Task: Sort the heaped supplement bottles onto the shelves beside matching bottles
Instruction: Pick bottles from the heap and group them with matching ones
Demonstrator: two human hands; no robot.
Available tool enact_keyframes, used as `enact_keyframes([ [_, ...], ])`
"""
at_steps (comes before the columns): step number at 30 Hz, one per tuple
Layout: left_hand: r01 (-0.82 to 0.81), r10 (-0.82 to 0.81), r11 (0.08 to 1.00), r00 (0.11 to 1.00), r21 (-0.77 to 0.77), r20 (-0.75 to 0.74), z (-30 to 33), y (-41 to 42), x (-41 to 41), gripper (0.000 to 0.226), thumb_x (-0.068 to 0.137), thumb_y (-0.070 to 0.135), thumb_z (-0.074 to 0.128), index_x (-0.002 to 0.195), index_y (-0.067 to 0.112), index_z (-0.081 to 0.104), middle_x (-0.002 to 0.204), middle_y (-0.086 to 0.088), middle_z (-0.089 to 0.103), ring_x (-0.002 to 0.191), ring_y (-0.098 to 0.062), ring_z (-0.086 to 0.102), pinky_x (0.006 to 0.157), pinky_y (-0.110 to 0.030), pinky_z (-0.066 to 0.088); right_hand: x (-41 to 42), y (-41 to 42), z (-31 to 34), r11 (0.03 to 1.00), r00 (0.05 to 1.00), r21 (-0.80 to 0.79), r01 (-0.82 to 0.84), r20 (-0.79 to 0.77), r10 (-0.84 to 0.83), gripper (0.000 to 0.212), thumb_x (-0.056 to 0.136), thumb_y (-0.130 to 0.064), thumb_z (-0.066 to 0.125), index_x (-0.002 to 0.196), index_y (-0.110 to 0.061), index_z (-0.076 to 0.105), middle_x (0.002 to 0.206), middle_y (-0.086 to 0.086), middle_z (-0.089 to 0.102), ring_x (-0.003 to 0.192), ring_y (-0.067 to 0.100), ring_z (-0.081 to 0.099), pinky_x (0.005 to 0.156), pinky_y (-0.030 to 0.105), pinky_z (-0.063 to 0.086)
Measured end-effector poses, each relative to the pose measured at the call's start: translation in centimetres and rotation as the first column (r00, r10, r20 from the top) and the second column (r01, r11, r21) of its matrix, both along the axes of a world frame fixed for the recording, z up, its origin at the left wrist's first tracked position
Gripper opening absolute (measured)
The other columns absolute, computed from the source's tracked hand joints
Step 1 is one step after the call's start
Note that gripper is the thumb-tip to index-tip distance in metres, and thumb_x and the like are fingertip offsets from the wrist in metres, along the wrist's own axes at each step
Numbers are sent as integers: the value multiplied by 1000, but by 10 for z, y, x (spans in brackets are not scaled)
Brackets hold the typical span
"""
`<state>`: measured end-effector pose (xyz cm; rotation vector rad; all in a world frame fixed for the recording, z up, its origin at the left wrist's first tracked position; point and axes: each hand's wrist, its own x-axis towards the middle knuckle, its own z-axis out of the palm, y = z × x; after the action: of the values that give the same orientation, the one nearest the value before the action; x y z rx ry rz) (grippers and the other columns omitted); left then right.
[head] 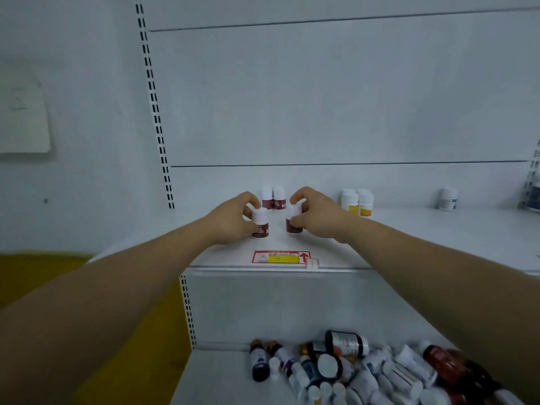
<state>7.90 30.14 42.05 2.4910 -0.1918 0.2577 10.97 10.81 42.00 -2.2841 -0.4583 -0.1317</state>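
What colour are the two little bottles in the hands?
Dark red labels, white caps: left bottle, right bottle, head view.

whole frame's kinda soft, so none of the label text is readable. the left hand (233, 219) covers part of the left red-label bottle (260, 223), and the right hand (314, 215) hides the side of the right red-label bottle (293, 220). the heap (365, 372) at 5 o'clock gets cut off by the bottom edge, with the right forearm (455, 290) over its right end. dark container (534, 195) at 3 o'clock is clipped by the right edge. shelf tag (280, 257) print's too blurry
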Motion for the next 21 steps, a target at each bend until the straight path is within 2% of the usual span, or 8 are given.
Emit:
enact_keyframes([
  [4, 36, -37, 998, 999, 54, 34, -3, 7, 33, 33, 86, 14, 64, 114, 21, 46, 104, -1, 60, 81, -18, 56, 62, -20, 42, 24, 14, -3, 997, 1000, -74, 23, 5, -22, 40, 88, -18, 66, 122, -21, 46, 103, 3, 56, 90, 20, 55, 78, 27, 43],
  [9, 22, -28, 993, 998, 117, 55, -4, 3, 65, 34, 89, 16, 61, 118, 18, 43, 105, -3, 60, 87, -21, 59, 73, -27, 46, 59, 22, -2, 979, 995, -195, 62, 91, -44, 41, 86, -22, 67, 121, -19, 48, 102, 4, 56, 91, 21, 53, 78, 28, 42],
  [15, -34, 25, 988, 998, 152, 63, -6, 2, 91, 30, 91, 17, 56, 118, 17, 43, 102, -9, 64, 88, -26, 60, 77, -34, 47, 96, 24, -6, 976, 995, -217, 26, 103, -3, 41, 85, -21, 66, 119, -14, 45, 98, 7, 57, 86, 23, 51, 73, 28, 37],
  [21, -84, 78, 983, 996, 166, 42, -7, -4, 105, 40, 92, 24, 56, 128, 17, 40, 105, -10, 65, 92, -27, 60, 82, -36, 45, 114, 26, -9, 967, 988, -255, -24, 139, 61, 44, 86, -23, 66, 121, -12, 42, 103, 10, 55, 87, 23, 48, 72, 29, 35],
])
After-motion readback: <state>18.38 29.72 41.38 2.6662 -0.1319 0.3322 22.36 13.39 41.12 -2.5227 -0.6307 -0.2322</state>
